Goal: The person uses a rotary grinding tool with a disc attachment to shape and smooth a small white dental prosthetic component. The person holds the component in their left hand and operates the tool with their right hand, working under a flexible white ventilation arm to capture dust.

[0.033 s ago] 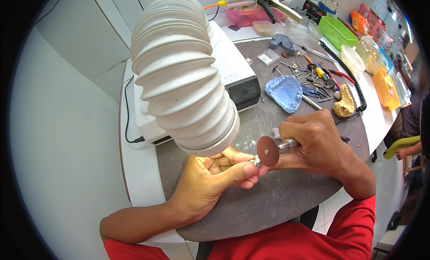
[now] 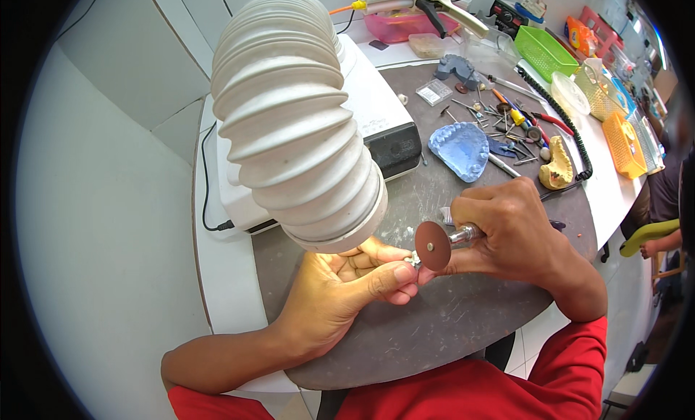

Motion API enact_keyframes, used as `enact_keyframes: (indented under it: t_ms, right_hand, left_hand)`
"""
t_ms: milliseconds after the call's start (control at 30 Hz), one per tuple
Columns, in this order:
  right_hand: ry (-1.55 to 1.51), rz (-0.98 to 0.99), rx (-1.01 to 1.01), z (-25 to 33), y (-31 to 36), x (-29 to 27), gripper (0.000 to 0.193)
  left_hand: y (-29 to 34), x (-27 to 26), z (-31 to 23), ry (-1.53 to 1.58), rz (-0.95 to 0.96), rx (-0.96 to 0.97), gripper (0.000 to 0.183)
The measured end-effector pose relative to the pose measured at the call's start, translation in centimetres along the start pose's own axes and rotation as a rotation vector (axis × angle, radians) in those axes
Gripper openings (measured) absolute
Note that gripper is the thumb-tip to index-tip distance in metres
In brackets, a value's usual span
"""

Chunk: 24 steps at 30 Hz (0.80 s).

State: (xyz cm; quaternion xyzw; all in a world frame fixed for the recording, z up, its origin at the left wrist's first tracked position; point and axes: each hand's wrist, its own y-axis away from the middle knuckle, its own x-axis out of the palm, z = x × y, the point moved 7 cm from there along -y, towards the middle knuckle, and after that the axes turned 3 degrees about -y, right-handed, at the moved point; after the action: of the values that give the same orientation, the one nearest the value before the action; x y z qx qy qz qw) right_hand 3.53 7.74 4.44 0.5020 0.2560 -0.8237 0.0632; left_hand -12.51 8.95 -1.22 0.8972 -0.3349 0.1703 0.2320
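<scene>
In my right hand [image 2: 507,228] is a rotary handpiece [image 2: 465,234], its silver nose pointing left. A flat reddish-brown disc [image 2: 433,257] is fitted at its tip, facing me. My left hand [image 2: 355,279] pinches a small white and metallic piece [image 2: 413,259] between thumb and fingers. That piece lies right at the disc's left edge, and the disc hides part of it; whether they touch I cannot tell. The fingers of both hands nearly meet below the disc. Just above my left hand is the mouth of a white ribbed hose [image 2: 347,239].
The hose joins a white machine [image 2: 362,83] at the back left. On the grey bench mat [image 2: 405,333] are a blue dental mould [image 2: 460,150], a yellowish dental cast [image 2: 556,165] and several scattered burs [image 2: 507,123]. A black coiled cord [image 2: 572,127] runs along the right, near plastic baskets [image 2: 544,52].
</scene>
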Motion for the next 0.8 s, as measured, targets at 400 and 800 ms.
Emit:
enact_keyframes:
  t_ms: [400, 800]
  right_hand:
    - [0.004, -0.005, 0.012, 0.04, 0.00, -0.15, 0.062]
    - [0.020, -0.003, -0.018, 0.12, 0.06, 0.03, 0.062]
  left_hand:
    - [-0.06, 0.01, -0.01, -0.003, 0.028, 0.032, 0.007]
    - [-0.04, 0.14, -0.11, -0.020, 0.023, 0.024, 0.007]
